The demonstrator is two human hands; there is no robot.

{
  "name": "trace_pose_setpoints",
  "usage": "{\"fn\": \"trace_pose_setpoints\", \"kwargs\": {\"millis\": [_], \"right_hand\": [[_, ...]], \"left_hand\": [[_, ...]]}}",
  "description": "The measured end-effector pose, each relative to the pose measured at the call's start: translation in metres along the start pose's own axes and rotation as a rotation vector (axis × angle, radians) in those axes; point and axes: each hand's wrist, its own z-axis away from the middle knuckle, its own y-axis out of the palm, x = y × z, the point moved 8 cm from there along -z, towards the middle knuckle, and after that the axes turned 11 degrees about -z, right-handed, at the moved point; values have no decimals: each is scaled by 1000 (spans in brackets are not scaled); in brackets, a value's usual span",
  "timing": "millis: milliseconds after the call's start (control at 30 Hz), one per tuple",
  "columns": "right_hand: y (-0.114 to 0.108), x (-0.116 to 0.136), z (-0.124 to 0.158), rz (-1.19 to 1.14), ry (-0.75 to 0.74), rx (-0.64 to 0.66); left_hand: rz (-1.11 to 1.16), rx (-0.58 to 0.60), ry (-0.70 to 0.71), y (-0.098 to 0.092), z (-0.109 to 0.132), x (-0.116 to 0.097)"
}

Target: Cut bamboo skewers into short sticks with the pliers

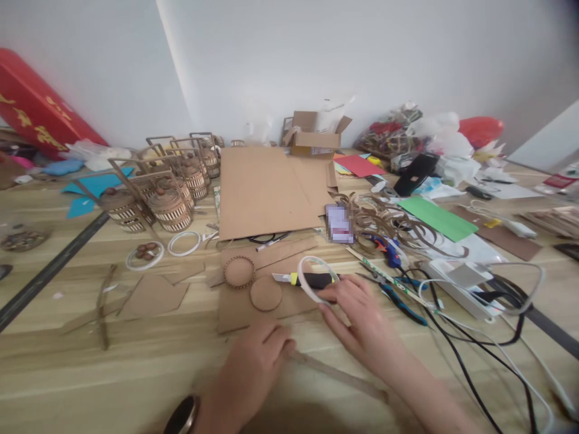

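Low at the front of the table, my left hand (256,371) is closed on the end of a narrow brown strip (339,372), which runs off to the right beneath my right forearm. My right hand (357,307) pinches a thin white ring (306,288) between thumb and fingers, tilted up over the table. Just behind the ring lies a utility knife (316,280) with its blade out. Left of it, on cardboard, rest a flat cardboard disc (266,295) and a brown ring with a beaded-looking edge (225,278).
Several small woven-look lidded baskets (170,208) stand at back left. A large cardboard sheet (271,193) fills the middle. Right are curled brown strips (375,220), a glue gun (389,250), pliers (402,301), a power strip (461,289) and tangled cables. White rings (184,243) lie left.
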Motion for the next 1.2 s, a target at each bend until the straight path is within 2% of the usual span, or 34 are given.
{"fn": "trace_pose_setpoints", "kwargs": {"millis": [67, 167, 267, 400, 467, 567, 700, 733, 767, 833, 900, 1000, 1100, 1200], "right_hand": [[8, 12, 1, -52, -9, 11], [17, 22, 4, -90, -22, 27], [22, 27, 7, -102, -31, 57], [22, 30, 9, -68, -41, 54], [18, 25, 10, -57, 1, 26], [13, 15, 12, -96, 88, 37], [-8, 1, 13, -99, 178, 7], [-16, -2, 13, -82, 202, -17], [-23, -6, 13, -66, 223, -34], [-32, -11, 15, -95, 271, 1], [-29, -17, 19, -212, 359, 111], [-11, -23, 33, -476, 572, 332], [11, -20, 42, -683, 726, 508], [31, -15, 39, -749, 740, 601]], "left_hand": [[84, -184, -60, -25, -6, 7], [155, -320, -150, -47, -12, 13], [230, -326, -190, -51, -17, 13], [308, -260, -228, -49, -16, 12], [327, -227, -167, -52, -15, 6], [297, -239, -49, -62, -11, -2], [166, -289, -156, -65, -6, 21], [113, -267, -142, -61, -6, 25], [50, -196, -77, -53, -8, 26], [-64, 3, 62, -29, -7, 26], [-157, 198, 114, -6, 0, 30], [-188, 406, 71, 16, 15, 37], [-128, 476, 11, 24, 26, 37], [-6, 468, -75, 25, 33, 34]]}}
